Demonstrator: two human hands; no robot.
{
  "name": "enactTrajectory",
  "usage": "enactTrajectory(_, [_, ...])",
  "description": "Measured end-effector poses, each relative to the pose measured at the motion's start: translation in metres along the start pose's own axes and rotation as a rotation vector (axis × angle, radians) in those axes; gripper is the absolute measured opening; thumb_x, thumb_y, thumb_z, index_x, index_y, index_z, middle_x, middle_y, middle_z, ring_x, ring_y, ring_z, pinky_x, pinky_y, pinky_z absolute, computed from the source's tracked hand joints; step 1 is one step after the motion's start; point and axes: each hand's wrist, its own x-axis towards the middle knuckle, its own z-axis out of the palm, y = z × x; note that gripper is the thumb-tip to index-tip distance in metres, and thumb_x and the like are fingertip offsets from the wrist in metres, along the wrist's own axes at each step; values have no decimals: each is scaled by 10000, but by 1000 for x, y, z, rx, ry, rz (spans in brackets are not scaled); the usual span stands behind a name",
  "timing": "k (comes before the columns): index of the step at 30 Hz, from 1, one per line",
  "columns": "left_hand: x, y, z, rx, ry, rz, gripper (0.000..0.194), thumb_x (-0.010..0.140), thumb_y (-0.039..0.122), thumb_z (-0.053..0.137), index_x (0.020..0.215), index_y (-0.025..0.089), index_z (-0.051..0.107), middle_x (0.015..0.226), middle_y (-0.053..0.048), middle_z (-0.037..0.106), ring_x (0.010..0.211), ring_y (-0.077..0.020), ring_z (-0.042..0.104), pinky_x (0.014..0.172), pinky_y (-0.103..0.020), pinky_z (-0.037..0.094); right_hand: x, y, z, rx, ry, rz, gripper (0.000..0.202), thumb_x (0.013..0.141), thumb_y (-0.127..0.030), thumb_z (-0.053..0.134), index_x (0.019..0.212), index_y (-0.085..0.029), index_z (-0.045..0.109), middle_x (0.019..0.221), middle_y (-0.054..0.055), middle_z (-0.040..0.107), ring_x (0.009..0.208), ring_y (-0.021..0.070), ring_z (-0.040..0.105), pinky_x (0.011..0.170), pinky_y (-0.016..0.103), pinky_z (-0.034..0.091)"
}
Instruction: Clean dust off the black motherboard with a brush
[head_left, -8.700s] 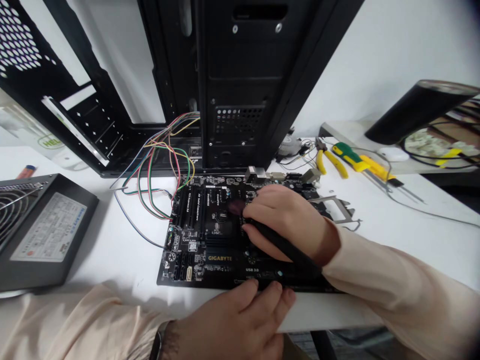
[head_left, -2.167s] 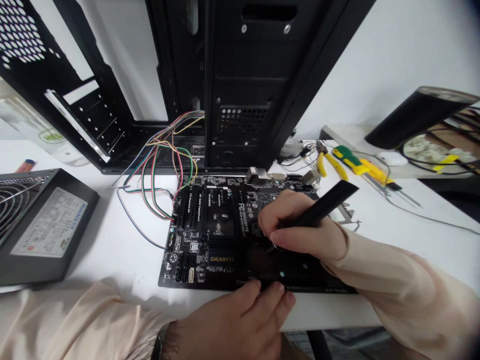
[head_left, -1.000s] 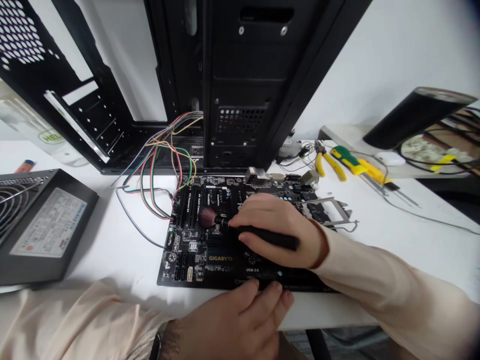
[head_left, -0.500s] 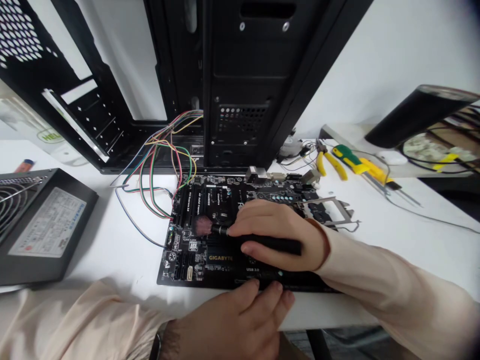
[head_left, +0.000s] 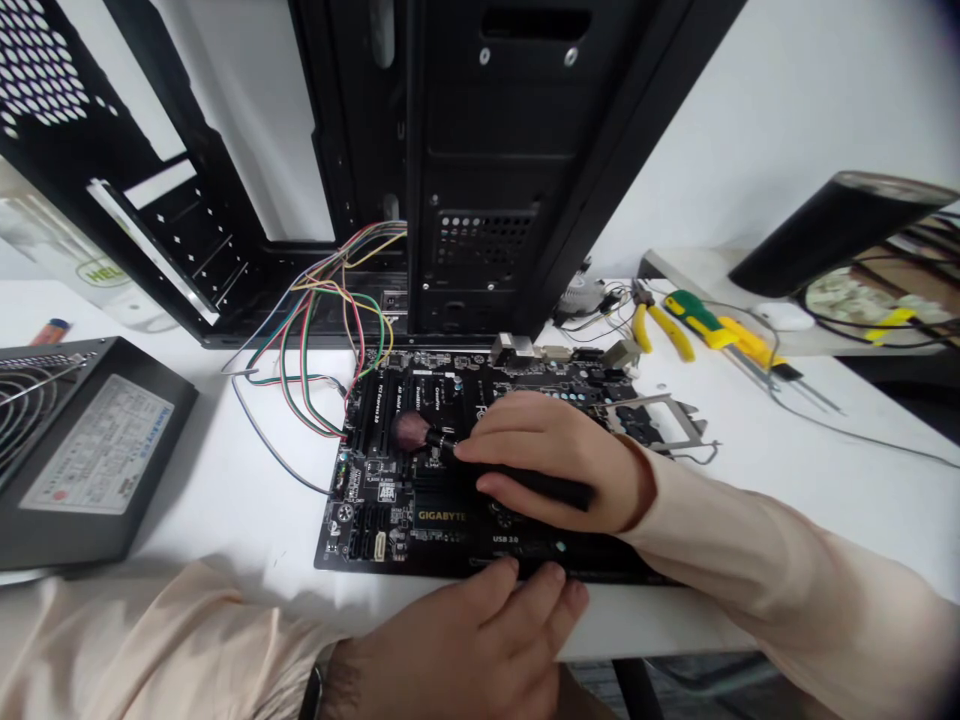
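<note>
A black motherboard (head_left: 442,545) lies flat on the white table, its near edge close to the table's front. My right hand (head_left: 555,460) is closed around the black handle of a brush (head_left: 412,432), whose pinkish bristles touch or hover just over the slots left of the board's middle. At the near edge, my left hand (head_left: 480,640) rests with fingers extended and slightly apart, fingertips at the board's rim and nothing visible in it. Coloured wires (head_left: 304,350) run from the case down to the board's left side.
Behind the board stands a black computer case (head_left: 487,180). A power supply (head_left: 157,430) lies at the left. Yellow-handled pliers (head_left: 660,325), a green-and-yellow screwdriver (head_left: 701,318) and a black cylinder (head_left: 832,235) are on the right. A metal bracket (head_left: 686,425) sits at the board's right end.
The brush bristles have moved slightly away from me, up the slots, and my right hand has shifted a little with them. My left hand has stayed in place.
</note>
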Motion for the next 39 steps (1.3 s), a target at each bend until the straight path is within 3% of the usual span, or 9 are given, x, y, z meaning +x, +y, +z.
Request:
enactTrajectory(3, [0, 0, 0, -2, -5, 2, 263, 973, 240, 438, 1040, 236, 692, 1291, -37, 599, 1147, -187, 542, 924, -338, 351, -1, 0, 0, 88, 41, -20, 205, 874, -165, 525, 1039, -100, 628, 882, 119, 695, 808, 160, 625, 714, 303, 524])
enactTrajectory(7, [0, 1, 0, -3, 1, -7, 276, 974, 233, 431, 1021, 248, 702, 1290, -29, 600, 1139, -182, 548, 910, -333, 357, 1, -3, -3, 246, -32, 5, 187, 860, -144, 526, 997, -80, 637, 835, 116, 707, 769, 156, 620, 722, 310, 529])
enactTrajectory(13, [0, 2, -1, -2, -5, -13, 253, 970, 247, 455, 1026, 254, 701, 1294, -25, 597, 1154, -183, 538, 938, -333, 346, 0, -1, -3, 46, 8, 17, 179, 859, -140, 530, 977, -74, 647, 807, 117, 706, 751, 174, 621, 708, 340, 515])
enactTrajectory(16, [0, 2, 0, -3, 3, -10, 245, 963, 251, 462, 1030, 249, 698, 1297, -38, 594, 1143, -190, 543, 925, -339, 352, 0, -2, -3, 139, 42, 7, 189, 872, -175, 527, 998, -93, 642, 830, 109, 707, 775, 167, 629, 734, 335, 518])
enactTrajectory(19, [0, 1, 0, -2, 3, -8, 269, 966, 233, 441, 1033, 250, 701, 1290, -35, 599, 1137, -192, 548, 920, -343, 350, 0, -4, -4, 242, -5, 22, 182, 882, -187, 511, 978, -108, 644, 817, 98, 710, 749, 153, 623, 733, 322, 521])
enactTrajectory(23, [0, 1, -2, 7, -7, -11, 285, 976, 233, 427, 1036, 261, 704, 1289, -23, 601, 1154, -184, 536, 938, -341, 337, 0, -2, -2, 174, -22, 45, 182, 871, -141, 511, 990, -96, 641, 818, 103, 708, 749, 152, 615, 715, 309, 516])
enactTrajectory(28, [0, 1, -1, 10, 1, -21, 269, 972, 239, 441, 1028, 263, 704, 1281, -18, 607, 1152, -183, 537, 941, -340, 337, -3, 1, 2, 186, 72, 16, 217, 865, -151, 535, 1038, -69, 637, 871, 126, 693, 809, 154, 618, 720, 293, 516])
enactTrajectory(32, [1, 1, 0, -10, 4, -14, 268, 972, 234, 438, 1021, 241, 701, 1285, -28, 604, 1140, -183, 545, 917, -336, 348, -1, -3, -1, 320, -14, 37, 189, 858, -146, 530, 992, -80, 645, 847, 113, 705, 759, 142, 617, 714, 293, 515])
enactTrajectory(39, [0, 1, -1, 3, -2, -14, 267, 972, 236, 443, 1026, 255, 703, 1280, -22, 608, 1149, -183, 540, 945, -342, 325, -5, 1, 4, 153, 51, 37, 221, 874, -148, 530, 1053, -64, 630, 883, 129, 690, 809, 150, 617, 725, 280, 517])
